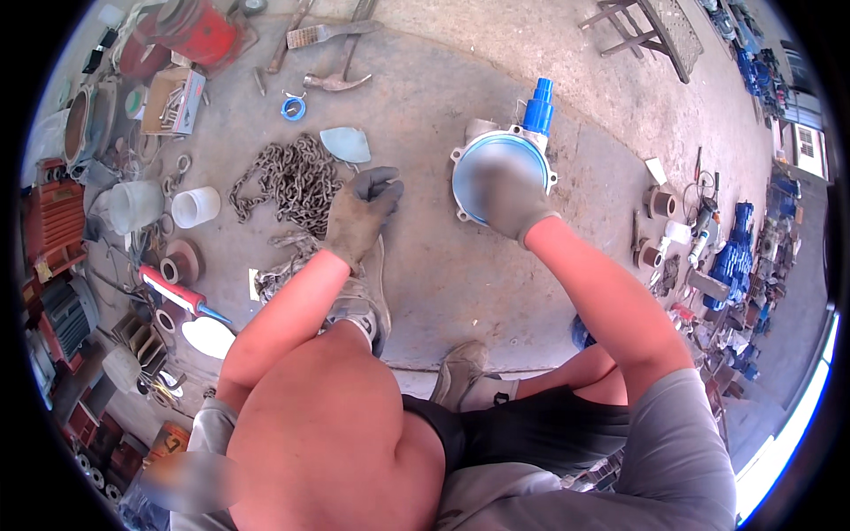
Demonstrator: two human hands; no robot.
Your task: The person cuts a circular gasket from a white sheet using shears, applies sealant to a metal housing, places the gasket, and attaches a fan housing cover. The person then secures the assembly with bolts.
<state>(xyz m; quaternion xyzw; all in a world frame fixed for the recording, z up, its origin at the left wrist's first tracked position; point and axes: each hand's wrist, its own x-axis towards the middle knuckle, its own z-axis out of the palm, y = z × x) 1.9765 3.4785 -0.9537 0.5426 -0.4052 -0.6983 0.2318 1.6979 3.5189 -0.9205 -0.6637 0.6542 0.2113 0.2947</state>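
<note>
a gloved right hand (506, 202) lay spread, fingers apart, flat over the round blue pump housing (496, 168) on the concrete floor (620, 97), while the gloved left hand (361, 212), fingers loosely curled and gripping nothing, hovered just left of the housing beside a heap of steel chain (288, 181). beyond the housing to its upper left lay a claw hammer (341, 75) and a roll of blue tape (293, 108). held by one palm only, the housing could skid or tip on its blue outlet (538, 104) if pressed off-centre.
</note>
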